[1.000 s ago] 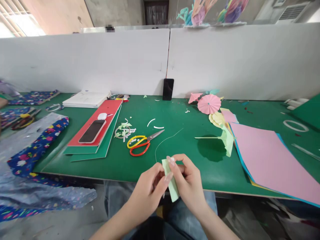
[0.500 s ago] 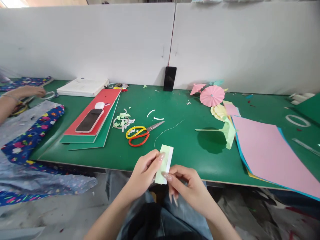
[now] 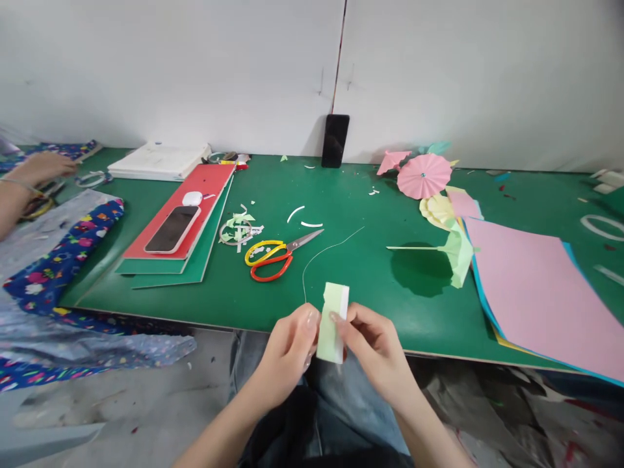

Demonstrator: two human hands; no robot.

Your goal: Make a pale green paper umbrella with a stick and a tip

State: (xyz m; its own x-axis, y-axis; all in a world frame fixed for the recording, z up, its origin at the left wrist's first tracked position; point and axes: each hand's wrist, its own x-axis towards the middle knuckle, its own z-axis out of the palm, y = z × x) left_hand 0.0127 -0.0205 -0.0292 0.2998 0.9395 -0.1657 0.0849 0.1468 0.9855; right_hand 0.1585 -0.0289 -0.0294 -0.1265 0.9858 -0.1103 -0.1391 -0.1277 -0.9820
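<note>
Both hands hold a folded pale green paper strip point(image 3: 332, 320) upright over the near edge of the green table point(image 3: 361, 214). My left hand point(image 3: 287, 354) pinches its left side with thumb and fingers closed. My right hand point(image 3: 377, 354) pinches its right side, fingers curled. A thin white thread point(image 3: 322, 253) runs from near the strip across the table. Yellow-and-red scissors point(image 3: 273, 255) lie just beyond the hands.
A phone point(image 3: 172, 229) and earbud case point(image 3: 192, 197) rest on stacked red and green sheets point(image 3: 195, 260) at left. Pink paper sheets point(image 3: 536, 286), a green paper umbrella point(image 3: 455, 252) and a pink one point(image 3: 424, 175) are at right. Another person's hand point(image 3: 36, 170) works far left by floral cloth point(image 3: 63, 253).
The view tipped further down. The green strip turned upright between my hands, and my right hand came up to pinch its right side. The other person's hand appeared at left.
</note>
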